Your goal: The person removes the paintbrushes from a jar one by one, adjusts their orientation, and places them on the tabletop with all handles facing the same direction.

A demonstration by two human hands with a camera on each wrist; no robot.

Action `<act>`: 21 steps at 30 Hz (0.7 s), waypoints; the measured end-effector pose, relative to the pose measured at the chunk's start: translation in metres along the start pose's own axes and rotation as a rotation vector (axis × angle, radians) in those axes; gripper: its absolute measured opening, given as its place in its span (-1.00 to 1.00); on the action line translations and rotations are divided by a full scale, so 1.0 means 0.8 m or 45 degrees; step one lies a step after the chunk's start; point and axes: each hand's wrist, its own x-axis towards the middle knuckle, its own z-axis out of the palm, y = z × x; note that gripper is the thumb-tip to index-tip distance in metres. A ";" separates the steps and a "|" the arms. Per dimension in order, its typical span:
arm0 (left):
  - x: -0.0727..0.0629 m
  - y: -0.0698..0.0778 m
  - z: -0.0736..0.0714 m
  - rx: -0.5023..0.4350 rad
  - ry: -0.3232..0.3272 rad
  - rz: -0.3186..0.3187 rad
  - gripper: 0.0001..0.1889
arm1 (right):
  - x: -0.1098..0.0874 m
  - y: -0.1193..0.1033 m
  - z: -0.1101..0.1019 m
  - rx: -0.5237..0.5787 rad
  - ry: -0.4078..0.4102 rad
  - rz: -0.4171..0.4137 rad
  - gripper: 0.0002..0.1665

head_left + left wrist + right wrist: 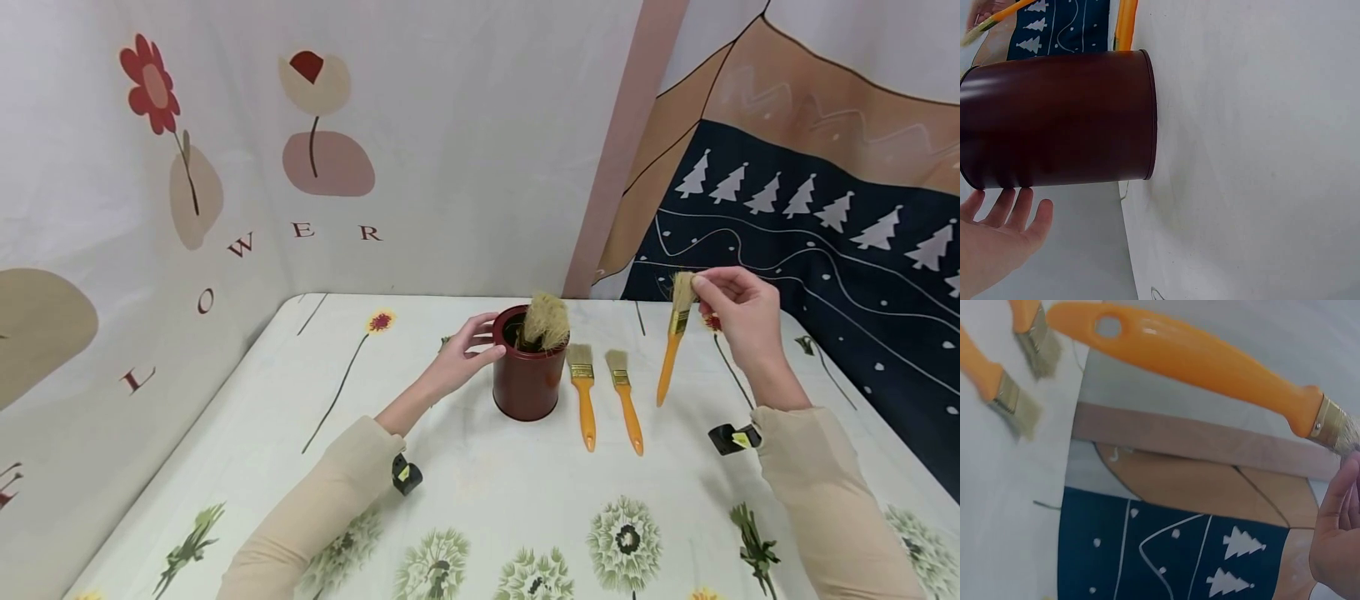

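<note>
While the left hand [462, 360] sits at the left side of a dark red can [527, 387] toward the far side of the counter [517, 479], its fingers are spread and loosely bent, just fingertips touching, no real grip that I can see. Bushy tan bristles [546, 322] poke out the top of it. Right next to that, a wider brush [583, 402] and a narrower brush [626, 405] lie flat, orange handles pointing near. Furthest right, the right hand [738, 315] pinches an upright-ish brush [670, 354] by its bristles, handle hanging down, slightly tilted.
</note>
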 end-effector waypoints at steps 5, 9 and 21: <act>0.000 0.001 0.000 -0.004 0.000 -0.003 -0.42 | -0.001 0.011 -0.009 -0.195 -0.084 0.070 -0.87; 0.000 0.000 0.000 -0.006 0.003 -0.006 -0.42 | 0.015 0.063 -0.028 -0.302 -0.152 0.115 -0.72; 0.000 0.001 0.000 -0.004 0.004 -0.005 -0.42 | 0.064 0.283 -0.076 -0.510 -0.246 0.248 -0.53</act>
